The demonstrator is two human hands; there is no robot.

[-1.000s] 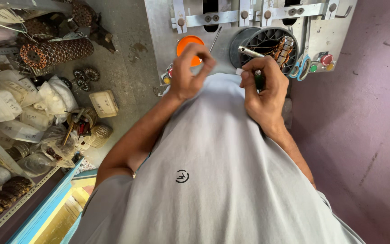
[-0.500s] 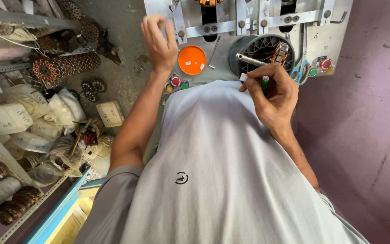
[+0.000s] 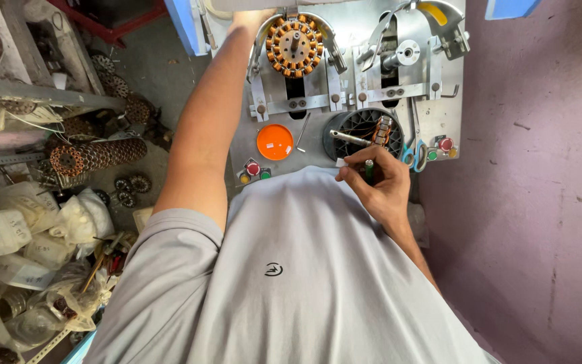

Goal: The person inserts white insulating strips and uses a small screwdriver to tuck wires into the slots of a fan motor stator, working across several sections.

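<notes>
My left arm stretches up the grey metal panel (image 3: 318, 152). My left hand (image 3: 256, 16) is cut off by the top edge, beside an orange stator with copper windings (image 3: 294, 44) clamped in a fixture. What its fingers do is hidden. My right hand (image 3: 376, 182) is close to my chest, its fingers closed on a small green-handled tool (image 3: 369, 168). It sits just below a black round ribbed housing (image 3: 357, 127) with a metal rod (image 3: 350, 137) lying across it.
An orange disc (image 3: 275, 141), red and green buttons (image 3: 253, 169) and blue-handled scissors (image 3: 413, 155) sit on the panel. A second clamp fixture (image 3: 405, 52) is at upper right. Shelves with wound cores (image 3: 95, 156) and plastic bags (image 3: 8, 232) fill the left. A purple wall (image 3: 533, 189) stands at right.
My left hand has risen from my chest, past the orange disc, to the stator fixture at the top. My right hand stays by the black housing with the green tool.
</notes>
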